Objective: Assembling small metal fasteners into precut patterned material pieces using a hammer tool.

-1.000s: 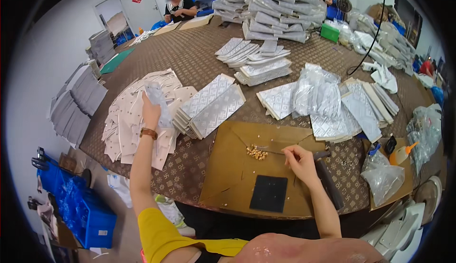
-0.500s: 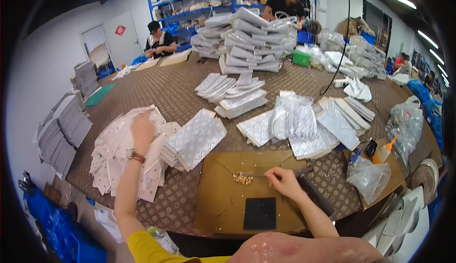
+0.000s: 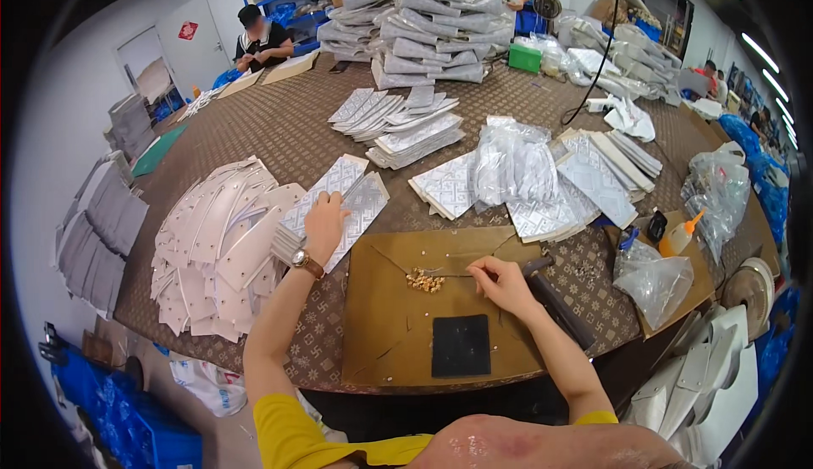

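Observation:
My left hand (image 3: 323,230) is over a stack of silvery patterned panels (image 3: 362,208), its fingers on the top panel (image 3: 329,183), which sits turned at an angle to those below. Beside it on the left, pale pink curved pieces (image 3: 222,228) dotted with small studs lie in an overlapping heap. My right hand (image 3: 501,284) rests over the brown board (image 3: 381,333), thumb and fingertips pinched together. Whatever it holds is too small to make out. Left of those fingertips is a small pile of brass-coloured fittings (image 3: 425,280). A black square pad (image 3: 461,346) lies nearer me.
A dark bar (image 3: 559,308) lies right of my right hand. Further right are a plastic bag (image 3: 652,287) and an orange-tipped bottle (image 3: 680,234). More panels (image 3: 445,185) and a tall stack of wrapped pieces (image 3: 436,33) stand farther back. Two people work across the table.
My left hand has moved right from the pink heap onto the patterned stack, and its top panel has turned. My right hand stays pinched near the brass fittings. The whole view has shifted.

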Action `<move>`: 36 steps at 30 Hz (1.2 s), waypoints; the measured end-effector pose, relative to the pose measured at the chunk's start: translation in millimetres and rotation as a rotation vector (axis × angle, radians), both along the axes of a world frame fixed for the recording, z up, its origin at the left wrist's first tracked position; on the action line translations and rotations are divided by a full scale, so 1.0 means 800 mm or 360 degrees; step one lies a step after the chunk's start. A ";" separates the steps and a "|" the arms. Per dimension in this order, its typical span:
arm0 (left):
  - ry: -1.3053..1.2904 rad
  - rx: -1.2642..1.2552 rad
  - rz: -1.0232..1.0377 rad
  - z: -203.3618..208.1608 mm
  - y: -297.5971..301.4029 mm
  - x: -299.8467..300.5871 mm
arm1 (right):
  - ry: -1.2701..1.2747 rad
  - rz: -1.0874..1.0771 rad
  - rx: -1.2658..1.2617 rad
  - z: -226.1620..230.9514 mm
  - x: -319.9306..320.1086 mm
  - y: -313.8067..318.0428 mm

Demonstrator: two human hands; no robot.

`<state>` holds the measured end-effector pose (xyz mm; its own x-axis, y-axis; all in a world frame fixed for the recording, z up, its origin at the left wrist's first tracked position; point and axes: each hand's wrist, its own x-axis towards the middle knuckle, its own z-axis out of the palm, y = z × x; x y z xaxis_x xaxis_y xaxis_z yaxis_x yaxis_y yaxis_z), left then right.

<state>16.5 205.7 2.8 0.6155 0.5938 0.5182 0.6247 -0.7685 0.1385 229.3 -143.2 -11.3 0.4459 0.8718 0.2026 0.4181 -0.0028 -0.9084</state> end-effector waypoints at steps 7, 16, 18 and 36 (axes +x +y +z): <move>-0.0042 -0.0037 -0.0019 0.001 0.013 -0.014 | -0.0079 0.0036 -0.0007 0.007 0.005 0.004; -0.0066 0.0315 -0.0043 -0.009 -0.018 -0.009 | -0.0142 0.0036 -0.0049 0.008 0.000 0.000; -0.0107 0.0281 -0.0024 -0.009 -0.023 -0.008 | -0.0171 0.0027 -0.0085 0.007 -0.001 -0.004; -0.1816 -0.2298 -0.1529 0.018 -0.080 -0.039 | -0.0760 -0.0084 0.0050 -0.002 -0.019 0.012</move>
<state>-15.1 142.0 17.0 0.7196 0.5897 0.3667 -0.6015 0.2656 0.7534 214.0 -133.8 -13.2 0.3401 0.8407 0.4215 0.7886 -0.0108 -0.6148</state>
